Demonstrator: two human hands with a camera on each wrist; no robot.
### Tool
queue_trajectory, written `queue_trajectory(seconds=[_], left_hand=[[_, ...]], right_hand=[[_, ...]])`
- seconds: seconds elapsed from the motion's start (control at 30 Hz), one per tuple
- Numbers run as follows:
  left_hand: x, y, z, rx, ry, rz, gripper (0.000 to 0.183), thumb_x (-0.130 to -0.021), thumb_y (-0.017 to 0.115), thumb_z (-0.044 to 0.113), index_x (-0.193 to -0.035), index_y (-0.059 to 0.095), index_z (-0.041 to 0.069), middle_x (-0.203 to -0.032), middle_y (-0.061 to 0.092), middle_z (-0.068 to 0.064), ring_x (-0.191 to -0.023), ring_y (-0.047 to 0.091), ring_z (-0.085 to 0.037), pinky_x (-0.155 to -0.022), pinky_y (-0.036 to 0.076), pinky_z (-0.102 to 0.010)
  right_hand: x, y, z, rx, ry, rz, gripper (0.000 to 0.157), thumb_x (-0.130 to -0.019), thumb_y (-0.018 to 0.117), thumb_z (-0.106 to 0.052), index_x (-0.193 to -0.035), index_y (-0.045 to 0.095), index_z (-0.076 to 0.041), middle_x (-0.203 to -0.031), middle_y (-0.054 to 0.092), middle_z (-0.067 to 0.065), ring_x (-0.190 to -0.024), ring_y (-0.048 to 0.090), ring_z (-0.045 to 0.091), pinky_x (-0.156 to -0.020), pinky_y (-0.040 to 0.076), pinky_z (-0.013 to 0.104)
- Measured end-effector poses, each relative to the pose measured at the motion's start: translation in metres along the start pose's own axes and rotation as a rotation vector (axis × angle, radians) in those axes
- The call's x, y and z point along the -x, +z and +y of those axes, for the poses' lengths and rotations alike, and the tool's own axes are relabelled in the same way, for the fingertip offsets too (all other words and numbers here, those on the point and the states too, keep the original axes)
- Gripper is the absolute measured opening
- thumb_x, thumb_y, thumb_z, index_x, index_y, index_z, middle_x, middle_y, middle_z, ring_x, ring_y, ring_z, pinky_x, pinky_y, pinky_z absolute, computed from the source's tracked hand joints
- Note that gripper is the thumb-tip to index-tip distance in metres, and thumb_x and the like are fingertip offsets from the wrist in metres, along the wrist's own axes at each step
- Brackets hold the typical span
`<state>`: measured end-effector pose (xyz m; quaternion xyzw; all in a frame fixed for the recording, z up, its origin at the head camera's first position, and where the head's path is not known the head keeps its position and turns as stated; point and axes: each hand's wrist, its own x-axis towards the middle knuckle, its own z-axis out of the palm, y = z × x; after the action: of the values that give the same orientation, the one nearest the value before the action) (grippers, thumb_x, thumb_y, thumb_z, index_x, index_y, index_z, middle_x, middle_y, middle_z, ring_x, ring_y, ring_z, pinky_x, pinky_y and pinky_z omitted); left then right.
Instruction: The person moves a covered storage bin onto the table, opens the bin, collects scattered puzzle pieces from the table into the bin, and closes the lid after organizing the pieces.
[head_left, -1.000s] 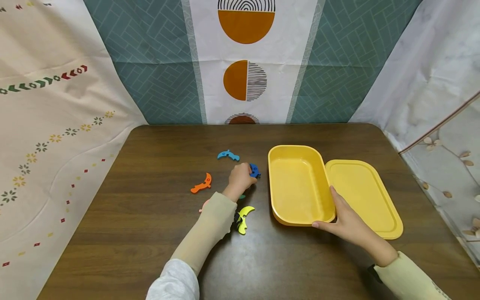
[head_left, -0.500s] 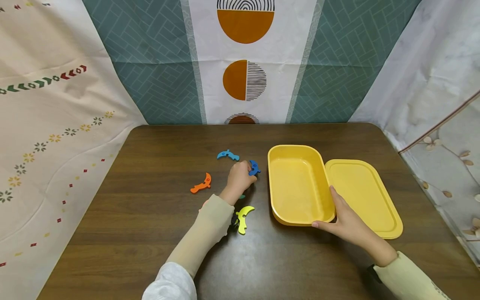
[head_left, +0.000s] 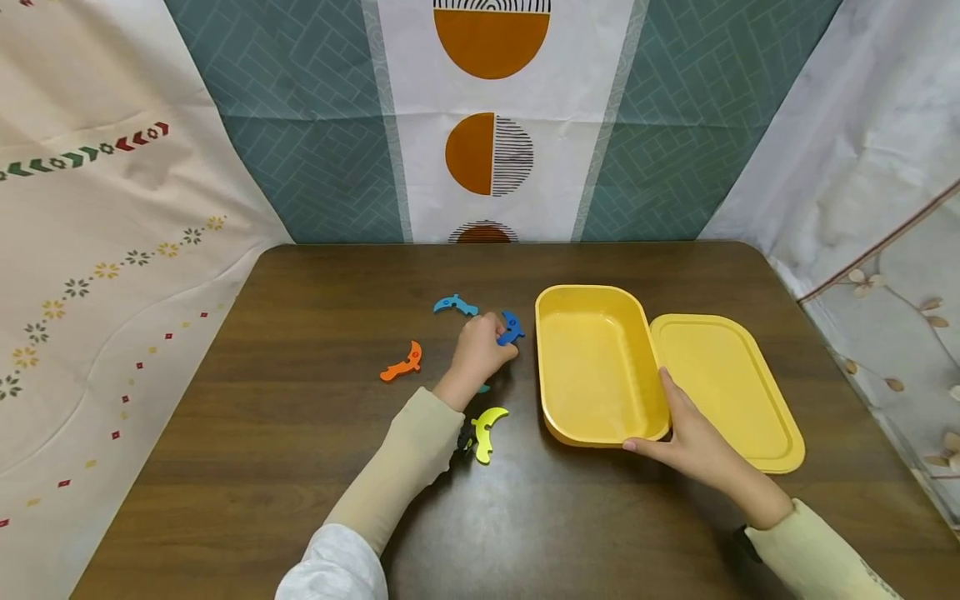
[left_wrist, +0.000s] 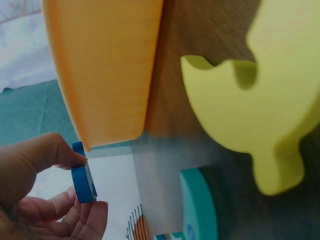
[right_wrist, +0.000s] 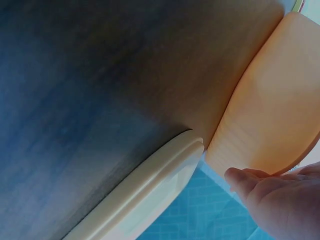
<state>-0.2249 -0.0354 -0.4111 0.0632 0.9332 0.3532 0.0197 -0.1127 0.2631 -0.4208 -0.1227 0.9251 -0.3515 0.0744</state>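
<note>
My left hand (head_left: pixel 477 350) pinches a dark blue toy knife with a curved blade (head_left: pixel 512 329) between thumb and fingers. In the left wrist view this blue knife (left_wrist: pixel 83 184) is raised over the table, near the tub's rim. With the right hand (head_left: pixel 693 442) I grip the near right corner of a yellow plastic tub (head_left: pixel 592 367), thumb at its front rim. Around my left arm lie similar curved toy knives: light blue (head_left: pixel 455 305), orange (head_left: pixel 402 363) and lime yellow (head_left: pixel 486 435). A teal one (left_wrist: pixel 199 205) is mostly hidden by that hand in the head view.
A flat yellow lid (head_left: pixel 727 392) lies right beside the tub, under my right forearm's far side. The brown wooden table (head_left: pixel 225 467) ends at a patterned cloth (head_left: pixel 330 167) at the back.
My left hand has picked up the dark blue knife and lifted it slightly. The pink piece near the left sleeve is now hidden. My right hand and the tub stay put.
</note>
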Motion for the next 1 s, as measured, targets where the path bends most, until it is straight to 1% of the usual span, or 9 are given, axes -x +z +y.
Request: queue_trajectory(seconds=[0.13, 0.37, 0.53, 0.73, 1.0], left_hand=[[0.002, -0.004, 0.005, 0.042, 0.005, 0.007, 0.023, -0.077, 0.073, 0.011, -0.093, 0.06, -0.001, -0.09, 0.06, -0.011, -0.082, 0.054, -0.022, -0.074, 0.049, -0.034], [0.007, -0.009, 0.016, 0.094, 0.025, -0.016, 0.023, -0.078, 0.072, 0.013, -0.094, 0.06, 0.002, -0.092, 0.06, -0.009, -0.084, 0.055, -0.021, -0.075, 0.05, -0.032], [0.011, -0.013, 0.026, 0.133, 0.051, -0.037, 0.021, -0.078, 0.072, 0.011, -0.094, 0.061, 0.002, -0.093, 0.062, -0.01, -0.085, 0.056, -0.021, -0.077, 0.051, -0.032], [0.015, -0.013, 0.037, 0.184, 0.065, -0.108, 0.022, -0.079, 0.071, 0.01, -0.095, 0.061, 0.001, -0.091, 0.063, -0.009, -0.082, 0.056, -0.019, -0.076, 0.051, -0.027], [0.019, -0.009, 0.055, 0.133, 0.112, -0.209, 0.024, -0.08, 0.071, 0.01, -0.1, 0.06, 0.002, -0.092, 0.059, -0.007, -0.083, 0.052, -0.017, -0.075, 0.048, -0.022]], right_hand=[[0.0, 0.0, 0.0, -0.004, -0.007, 0.0, 0.119, -0.075, 0.08, -0.035, -0.149, -0.004, 0.005, -0.154, 0.007, 0.031, -0.137, 0.019, 0.051, -0.102, 0.025, 0.066], [0.0, 0.0, 0.0, 0.006, -0.012, -0.002, 0.119, -0.075, 0.08, -0.034, -0.149, -0.004, 0.006, -0.153, 0.008, 0.032, -0.136, 0.02, 0.051, -0.102, 0.026, 0.066], [-0.001, 0.0, 0.0, 0.005, -0.012, -0.004, 0.119, -0.075, 0.08, -0.035, -0.149, -0.005, 0.005, -0.154, 0.007, 0.032, -0.136, 0.019, 0.052, -0.102, 0.025, 0.066], [-0.001, 0.002, 0.002, -0.008, -0.018, 0.005, 0.12, -0.074, 0.081, -0.033, -0.149, -0.004, 0.006, -0.153, 0.007, 0.032, -0.137, 0.019, 0.052, -0.102, 0.025, 0.066], [-0.001, 0.002, 0.002, -0.002, -0.015, 0.013, 0.12, -0.074, 0.081, -0.034, -0.149, -0.003, 0.007, -0.152, 0.009, 0.033, -0.136, 0.022, 0.051, -0.102, 0.026, 0.065]])
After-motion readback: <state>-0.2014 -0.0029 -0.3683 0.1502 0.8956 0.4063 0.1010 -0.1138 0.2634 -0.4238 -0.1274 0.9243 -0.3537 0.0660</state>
